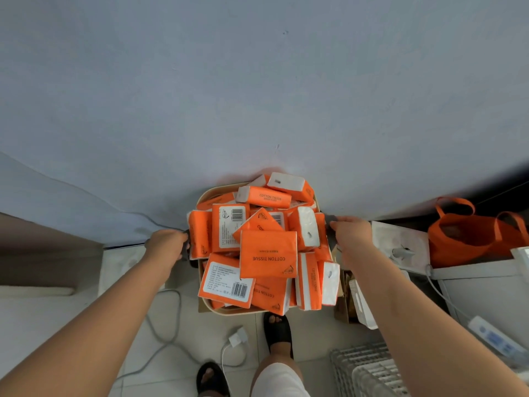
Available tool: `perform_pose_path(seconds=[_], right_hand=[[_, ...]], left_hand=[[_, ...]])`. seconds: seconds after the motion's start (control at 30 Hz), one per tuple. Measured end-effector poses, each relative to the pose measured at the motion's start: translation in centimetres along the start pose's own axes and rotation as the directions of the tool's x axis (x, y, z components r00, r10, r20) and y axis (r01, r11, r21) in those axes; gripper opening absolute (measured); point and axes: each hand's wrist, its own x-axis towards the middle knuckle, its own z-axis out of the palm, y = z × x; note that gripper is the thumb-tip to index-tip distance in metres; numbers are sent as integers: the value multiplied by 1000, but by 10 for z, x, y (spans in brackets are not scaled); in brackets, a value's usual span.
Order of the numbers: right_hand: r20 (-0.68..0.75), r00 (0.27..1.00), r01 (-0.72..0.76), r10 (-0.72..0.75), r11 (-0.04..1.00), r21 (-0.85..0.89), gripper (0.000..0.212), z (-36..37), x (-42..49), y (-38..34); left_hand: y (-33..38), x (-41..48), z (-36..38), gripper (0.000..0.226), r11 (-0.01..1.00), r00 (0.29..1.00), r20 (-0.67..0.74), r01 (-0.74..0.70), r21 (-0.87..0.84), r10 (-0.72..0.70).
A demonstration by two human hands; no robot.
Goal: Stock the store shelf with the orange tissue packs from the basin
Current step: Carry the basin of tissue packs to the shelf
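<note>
Packs [267, 253] of orange tissue fill the middle of the head view. They are heaped loosely in a cream basin [229, 311], lying at all angles; some show barcode labels, others the words COTTON TISSUE. A few at the top of the heap rise above the rim and reach the grey wall [257, 96] behind.

The left hand [166, 243], at centre left, has its fingers curled round the dark left handle [186, 253] of the basin. The right hand [352, 234], at centre right, grips the dark right handle [330, 219] the same way, knuckles up. Both forearms run in from the lower corners.

Below the basin, on a tiled floor, are two feet in black sandals [277, 329]. Just left of them lies a white charger [237, 338], and a grey cable [160, 339] loops further left. An orange bag [463, 236] sits at the right edge. A white wire rack [369, 371] fills the lower right, with a power strip [492, 336] above it.
</note>
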Motion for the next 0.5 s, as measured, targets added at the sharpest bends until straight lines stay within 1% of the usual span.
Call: perform_pose_path(seconds=[0.13,0.23,0.33,0.5], right_hand=[[19,999,52,-51,998,-27,17,-3,-19,-7],[37,997,74,-72,997,-36,14,-5,-41,-14],[50,993,107,-105,993,-47,13,-4,-68,-23],[77,984,164,-160,985,-49,15,2,-125,-39]], left_hand=[[4,-13,-17,12,999,999,8,-43,-31,43],[6,-29,-35,13,997,998,-6,-62,-36,62],[4,-41,-59,14,998,998,-18,-67,-19,66],[-6,-67,-122,10,995,996,-71,-66,-72,61]])
